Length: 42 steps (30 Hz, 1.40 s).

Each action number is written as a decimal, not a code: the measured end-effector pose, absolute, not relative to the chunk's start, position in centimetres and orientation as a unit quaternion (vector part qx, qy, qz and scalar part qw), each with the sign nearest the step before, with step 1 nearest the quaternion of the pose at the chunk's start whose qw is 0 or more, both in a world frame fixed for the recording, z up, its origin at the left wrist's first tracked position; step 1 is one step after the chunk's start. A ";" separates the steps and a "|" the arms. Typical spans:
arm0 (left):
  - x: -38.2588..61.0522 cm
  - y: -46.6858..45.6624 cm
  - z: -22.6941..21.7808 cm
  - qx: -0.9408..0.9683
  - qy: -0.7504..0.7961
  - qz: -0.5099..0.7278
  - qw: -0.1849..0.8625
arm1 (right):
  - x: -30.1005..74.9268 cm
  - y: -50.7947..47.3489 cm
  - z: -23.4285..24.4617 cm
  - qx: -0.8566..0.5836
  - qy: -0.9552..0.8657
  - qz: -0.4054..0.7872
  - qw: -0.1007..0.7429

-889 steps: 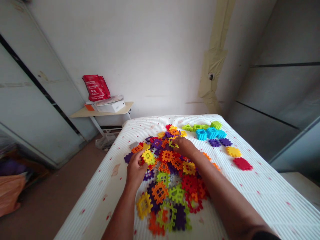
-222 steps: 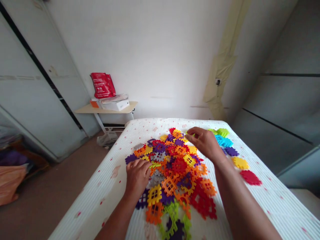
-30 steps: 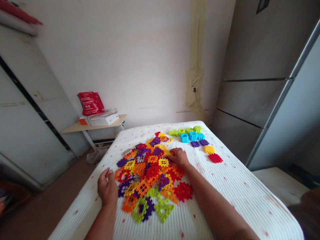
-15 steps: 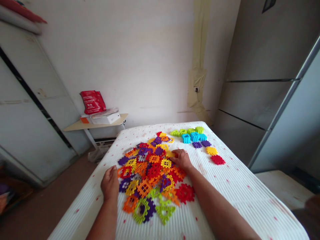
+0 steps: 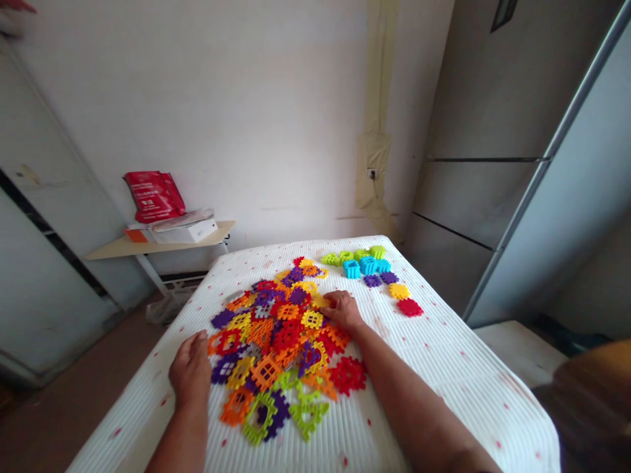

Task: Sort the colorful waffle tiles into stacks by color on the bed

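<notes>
The right hand [image 5: 344,311] lies with fingers together against a yellow block [image 5: 320,301] at the edge of the waffle-block pile [image 5: 279,341]; whether it pinches, I cannot tell. The left hand [image 5: 190,370], empty and slightly curled, rests on the mattress [image 5: 133,387] just beside the pile.
</notes>
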<state>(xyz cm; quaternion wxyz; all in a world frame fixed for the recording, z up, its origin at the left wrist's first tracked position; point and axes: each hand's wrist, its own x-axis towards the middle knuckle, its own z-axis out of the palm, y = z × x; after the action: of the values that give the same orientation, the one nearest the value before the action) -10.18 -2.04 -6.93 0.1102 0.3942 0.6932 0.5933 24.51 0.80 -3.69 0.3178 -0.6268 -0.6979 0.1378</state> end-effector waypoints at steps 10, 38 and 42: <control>-9.9 -2.3 -6.4 0.371 0.696 0.598 0.146 | 24.5 0.8 -3.9 -0.624 -0.702 0.136 0.317; 6.7 2.4 1.8 0.775 0.606 0.177 -0.037 | 25.9 2.0 -5.3 -0.571 -0.597 0.232 0.514; 7.7 3.2 1.1 0.758 0.636 0.140 -0.031 | 26.4 2.3 -5.3 -0.580 -0.576 0.228 0.529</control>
<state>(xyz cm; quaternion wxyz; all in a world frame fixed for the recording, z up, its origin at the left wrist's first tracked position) 7.74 3.21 1.14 -0.0306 0.7585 0.6357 0.1401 26.44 2.31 -5.28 0.5288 -0.5798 -0.5764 0.2280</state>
